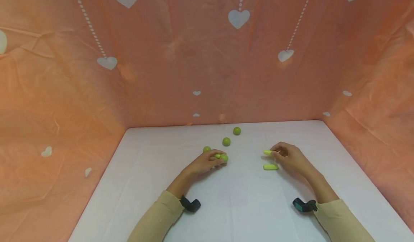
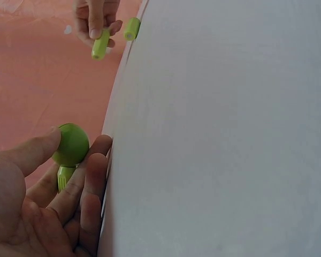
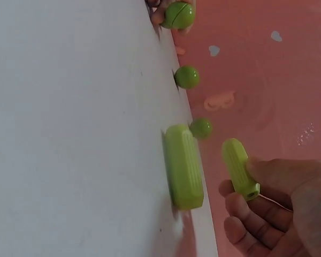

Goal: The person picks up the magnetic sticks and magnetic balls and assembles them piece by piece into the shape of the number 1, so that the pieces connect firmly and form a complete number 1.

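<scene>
My left hand (image 1: 205, 161) holds a green ball (image 2: 72, 144) together with a light green ribbed handle (image 2: 65, 179). In the left wrist view the ball sits at the handle's end, thumb against the ball and fingers round the handle. My right hand (image 1: 290, 158) pinches another ribbed handle (image 3: 238, 168) between thumb and fingers, a hole showing in its near end. Just below that hand, a third handle (image 1: 270, 167) lies on the white table. Close behind the left hand is a partly hidden green ball (image 1: 206, 149).
Two more green balls, a nearer one (image 1: 226, 141) and a farther one (image 1: 237, 131), lie toward the back of the white table (image 1: 245, 206). Orange cloth (image 1: 213, 69) with white hearts hangs behind and at both sides. Each wrist wears a black camera.
</scene>
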{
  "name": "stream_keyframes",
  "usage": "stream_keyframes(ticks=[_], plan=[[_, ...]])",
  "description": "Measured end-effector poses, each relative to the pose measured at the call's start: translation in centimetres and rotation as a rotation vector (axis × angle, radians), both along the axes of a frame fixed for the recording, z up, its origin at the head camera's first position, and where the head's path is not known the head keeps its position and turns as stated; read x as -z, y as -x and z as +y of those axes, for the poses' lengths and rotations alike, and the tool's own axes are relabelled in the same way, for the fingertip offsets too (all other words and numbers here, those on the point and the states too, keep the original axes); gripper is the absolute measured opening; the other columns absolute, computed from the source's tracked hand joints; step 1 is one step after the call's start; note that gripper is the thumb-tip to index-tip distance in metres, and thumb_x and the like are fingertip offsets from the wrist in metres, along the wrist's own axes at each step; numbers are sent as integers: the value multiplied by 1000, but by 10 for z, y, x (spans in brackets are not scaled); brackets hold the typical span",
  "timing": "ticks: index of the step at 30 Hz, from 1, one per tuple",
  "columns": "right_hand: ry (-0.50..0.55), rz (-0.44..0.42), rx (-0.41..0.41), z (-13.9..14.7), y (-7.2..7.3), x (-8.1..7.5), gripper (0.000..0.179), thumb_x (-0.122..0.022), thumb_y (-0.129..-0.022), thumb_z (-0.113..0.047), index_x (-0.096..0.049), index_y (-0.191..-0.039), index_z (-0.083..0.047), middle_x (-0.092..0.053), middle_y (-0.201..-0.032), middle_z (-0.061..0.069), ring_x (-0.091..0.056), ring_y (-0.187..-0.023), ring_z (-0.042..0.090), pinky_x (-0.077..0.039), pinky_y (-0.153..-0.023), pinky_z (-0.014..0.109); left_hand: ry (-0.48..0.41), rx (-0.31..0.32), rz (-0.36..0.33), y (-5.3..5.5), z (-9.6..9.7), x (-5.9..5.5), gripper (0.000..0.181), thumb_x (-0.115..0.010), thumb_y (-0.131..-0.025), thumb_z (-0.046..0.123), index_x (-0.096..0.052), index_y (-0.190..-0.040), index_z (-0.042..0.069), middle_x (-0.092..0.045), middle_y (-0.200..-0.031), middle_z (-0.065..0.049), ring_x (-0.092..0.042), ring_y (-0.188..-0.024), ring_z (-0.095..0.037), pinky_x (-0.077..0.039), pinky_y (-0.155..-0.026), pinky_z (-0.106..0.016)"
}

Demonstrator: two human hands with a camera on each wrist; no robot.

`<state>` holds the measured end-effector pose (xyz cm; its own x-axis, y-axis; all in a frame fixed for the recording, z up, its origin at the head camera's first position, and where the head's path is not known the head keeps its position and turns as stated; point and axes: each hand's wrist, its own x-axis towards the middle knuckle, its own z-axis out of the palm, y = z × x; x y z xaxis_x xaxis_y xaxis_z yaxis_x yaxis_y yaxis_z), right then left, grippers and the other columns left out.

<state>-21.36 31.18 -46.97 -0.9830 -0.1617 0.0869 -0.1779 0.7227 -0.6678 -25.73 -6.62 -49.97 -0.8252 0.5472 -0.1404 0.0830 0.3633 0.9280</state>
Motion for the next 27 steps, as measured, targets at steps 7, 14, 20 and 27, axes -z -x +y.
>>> stream_keyframes(ticks=[7,14,20,27], plan=[[122,21,-89,-10,-4,-6,16,-73,-105,-17,-72,-117,-7,-74,-113,9,-68,-95,19,-54,-82,29,-1,6,10,1,0,2,39,-67,-108,29,-64,-144,13,-80,-116,-3,-68,-101,-14,-52,-92,-33],[126,17,-113,-19,-4,-6,32,-74,-103,-13,-71,-132,-1,-75,-120,13,-69,-97,20,-54,-82,26,1,2,15,2,0,1,38,-67,-108,30,-65,-143,15,-80,-115,-2,-68,-101,-14,-52,-92,-32],[78,-26,-92,-28,-5,-3,28,-72,-104,-15,-75,-131,-6,-73,-126,13,-67,-107,27,-54,-90,37,-2,-3,4,3,0,2,37,-67,-108,30,-65,-142,15,-80,-115,-2,-68,-101,-15,-52,-91,-32],[111,-65,-105,-39,-10,-4,23,-73,-103,-12,-76,-125,-5,-71,-126,15,-68,-109,30,-56,-83,33,4,1,4,2,1,3,37,-67,-108,30,-65,-143,15,-80,-116,-2,-69,-101,-14,-52,-91,-31]])
